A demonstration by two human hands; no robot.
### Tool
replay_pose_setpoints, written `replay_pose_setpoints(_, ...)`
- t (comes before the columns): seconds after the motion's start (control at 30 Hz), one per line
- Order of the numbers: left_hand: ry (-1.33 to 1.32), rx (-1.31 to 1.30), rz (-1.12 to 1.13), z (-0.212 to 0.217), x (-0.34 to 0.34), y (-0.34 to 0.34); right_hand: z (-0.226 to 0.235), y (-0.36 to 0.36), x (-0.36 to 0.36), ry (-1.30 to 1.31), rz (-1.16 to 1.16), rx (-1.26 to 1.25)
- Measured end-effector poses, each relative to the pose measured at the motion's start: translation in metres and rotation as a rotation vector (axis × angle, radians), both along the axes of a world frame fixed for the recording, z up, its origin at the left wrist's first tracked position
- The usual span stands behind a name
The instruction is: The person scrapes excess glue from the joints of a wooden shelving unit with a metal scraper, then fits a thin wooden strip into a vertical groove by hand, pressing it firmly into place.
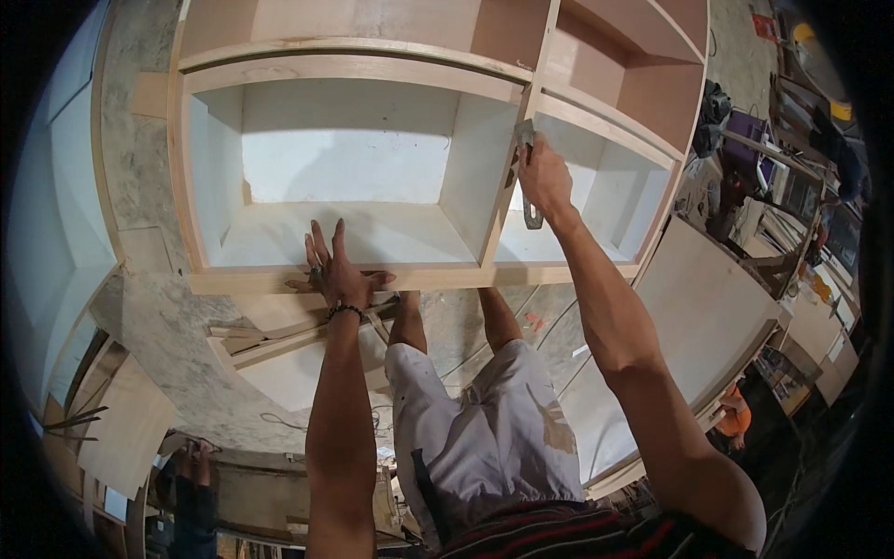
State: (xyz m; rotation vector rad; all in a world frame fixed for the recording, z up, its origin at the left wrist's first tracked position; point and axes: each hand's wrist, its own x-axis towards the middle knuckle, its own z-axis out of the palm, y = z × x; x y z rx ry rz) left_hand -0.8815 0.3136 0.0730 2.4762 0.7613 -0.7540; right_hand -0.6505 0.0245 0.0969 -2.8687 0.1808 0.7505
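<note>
A wooden cabinet frame (372, 65) with white-lined compartments stands in front of me. My left hand (337, 277) rests on its lower front rail (424, 278), fingers spread and pointing into the large left compartment. It wears a ring, and a dark beaded bracelet circles the wrist. Higher up and to the right, my right hand (545, 175) grips a narrow grey metal hand tool (532, 218) with a slot in its lower end. The tool lies along the upright divider (504, 210) between the two white compartments. My palm and fingers cover its middle, so its exact kind is unclear.
Bare brown compartments (596, 70) form the cabinet's far part. Wooden strips (244, 347) and cables lie on the floor near my legs. A large pale panel (694, 298) is at right, with clutter beyond. Other people are at the lower left (194, 498) and right (735, 416).
</note>
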Motion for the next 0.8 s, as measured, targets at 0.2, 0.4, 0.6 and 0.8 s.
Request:
replay_pose_setpoints(0.2,-0.012,-0.009,0.018,-0.01,-0.005,0.005,-0.01,0.013,-0.003,0.004,-0.036,0.014)
replay_pose_setpoints(0.4,-0.026,-0.049,0.036,0.001,-0.001,0.0,-0.016,0.006,0.004,0.037,-0.019,-0.029)
replay_pose_setpoints(0.6,0.047,-0.027,0.023,0.003,-0.002,0.004,0.002,0.0,0.012,0.012,0.105,0.017)
replay_pose_setpoints(0.8,0.002,-0.076,0.039,0.007,0.004,0.0,-0.021,0.002,0.012,0.122,0.022,0.006)
